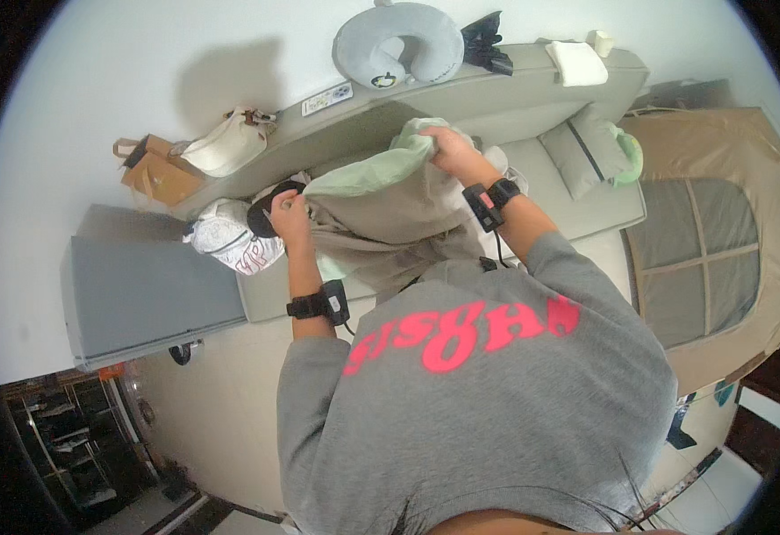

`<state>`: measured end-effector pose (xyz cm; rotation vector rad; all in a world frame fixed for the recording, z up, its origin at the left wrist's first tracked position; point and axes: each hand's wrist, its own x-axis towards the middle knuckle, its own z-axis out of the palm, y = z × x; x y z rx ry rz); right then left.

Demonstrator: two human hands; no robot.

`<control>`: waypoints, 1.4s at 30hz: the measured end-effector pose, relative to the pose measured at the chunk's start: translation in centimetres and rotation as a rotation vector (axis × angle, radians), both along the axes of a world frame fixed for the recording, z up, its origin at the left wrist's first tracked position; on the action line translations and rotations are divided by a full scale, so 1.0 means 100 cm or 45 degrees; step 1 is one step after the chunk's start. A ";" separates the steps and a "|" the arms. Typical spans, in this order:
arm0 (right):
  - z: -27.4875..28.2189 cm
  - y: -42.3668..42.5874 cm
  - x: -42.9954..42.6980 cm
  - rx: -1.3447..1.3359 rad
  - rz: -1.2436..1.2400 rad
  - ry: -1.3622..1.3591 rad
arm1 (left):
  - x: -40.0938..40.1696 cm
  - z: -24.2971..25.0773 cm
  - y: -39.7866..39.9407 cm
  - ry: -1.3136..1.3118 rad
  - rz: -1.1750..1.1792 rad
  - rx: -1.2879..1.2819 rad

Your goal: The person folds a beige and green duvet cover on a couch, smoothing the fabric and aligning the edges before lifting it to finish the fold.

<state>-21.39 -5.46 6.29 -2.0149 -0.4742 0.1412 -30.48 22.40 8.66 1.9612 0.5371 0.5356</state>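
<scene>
A large cloth, light green on one face and grey-beige on the other, stretches between my two hands over the sofa seat. My right hand grips its bunched green upper edge. At the cloth's left end, my left hand has its fingers curled around the edge. Behind that hand shows a black item, perhaps a cap, partly hidden. A white cap with red lettering lies just left of it. The lower folds of the cloth hang towards my body.
Along the sofa back are a grey neck pillow, a remote control, a black plastic bag, a white cloth, a cream bag and a brown paper bag. A grey cushion sits right; beyond stands a brown tent. A grey cabinet adjoins the left end.
</scene>
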 end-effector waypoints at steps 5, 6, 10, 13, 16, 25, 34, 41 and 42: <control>0.003 0.046 -0.023 1.027 0.163 1.013 | 0.004 0.022 -0.071 0.092 -0.539 -0.139; 0.016 0.052 -0.036 1.073 0.243 1.073 | 0.003 0.024 -0.078 0.242 -0.535 -0.345; -0.010 0.058 -0.041 0.614 0.576 0.970 | 0.003 0.004 -0.079 0.325 -0.545 -0.503; -0.012 0.056 -0.044 0.581 0.609 1.161 | -0.003 -0.014 -0.063 0.472 -0.589 -0.564; -0.018 0.054 -0.045 0.594 0.565 1.232 | -0.009 -0.031 -0.052 0.475 -0.532 -0.675; -0.010 0.056 -0.052 0.433 0.030 1.434 | -0.022 -0.032 -0.051 0.494 -0.661 -0.647; -0.075 0.031 -0.031 0.959 -0.172 0.876 | -0.019 -0.041 -0.040 0.312 -0.197 -0.806; -0.052 0.007 -0.051 0.198 0.038 1.204 | -0.019 -0.059 -0.047 -0.026 -0.324 -0.952; -0.045 0.007 -0.057 0.004 0.201 1.182 | -0.020 -0.054 -0.052 0.023 -0.319 -0.969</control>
